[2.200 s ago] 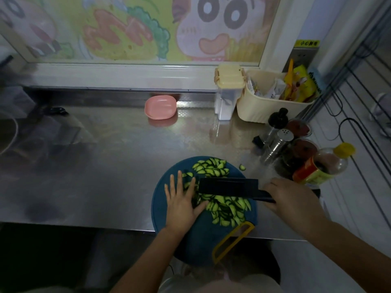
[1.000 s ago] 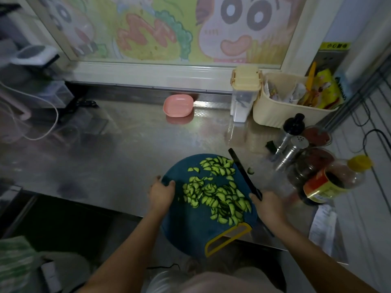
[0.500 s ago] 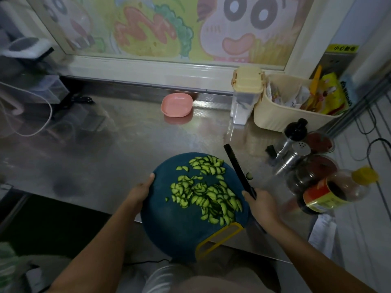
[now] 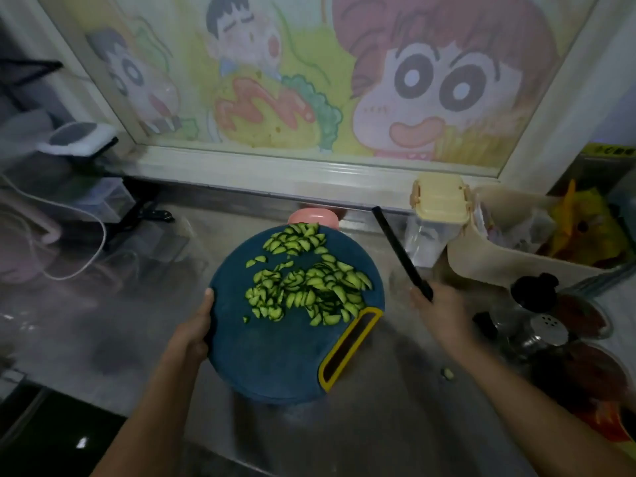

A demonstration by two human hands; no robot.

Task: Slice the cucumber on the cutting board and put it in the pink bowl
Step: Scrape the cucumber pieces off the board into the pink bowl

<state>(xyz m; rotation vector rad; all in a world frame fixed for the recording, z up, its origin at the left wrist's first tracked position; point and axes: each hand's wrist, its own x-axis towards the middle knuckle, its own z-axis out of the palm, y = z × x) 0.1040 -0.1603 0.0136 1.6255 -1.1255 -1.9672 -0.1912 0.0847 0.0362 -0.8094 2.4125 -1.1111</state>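
— What's the setting?
— A steel counter (image 4: 103, 321) under a cartoon mural (image 4: 344, 80), dim and a bit blurred.

— Where's the cucumber?
— All sliced. The slices (image 4: 303, 287) lie in a loose heap on the far and middle part of the round blue board (image 4: 268, 366). One stray piece (image 4: 448, 373) sits on the counter, right of the board.

— And the bowl?
— The bowl (image 4: 313, 216) is just beyond the board. The board's far edge hides most of it, so only the pink far rim shows.

— The hands?
— The left hand (image 4: 194, 330) grips the board's left edge, thumb on top, fingers curled under. The right hand (image 4: 440, 311) is closed round the handle of a black knife (image 4: 399, 249), right of the board, blade pointing far and left, clear of the slices.

— Is the board resting on the counter?
— I cannot tell.

— Anything else?
— A yellow-lidded box (image 4: 438, 201) and a cream basket (image 4: 488, 253) far right, a shaker (image 4: 547, 330) and jars nearer.
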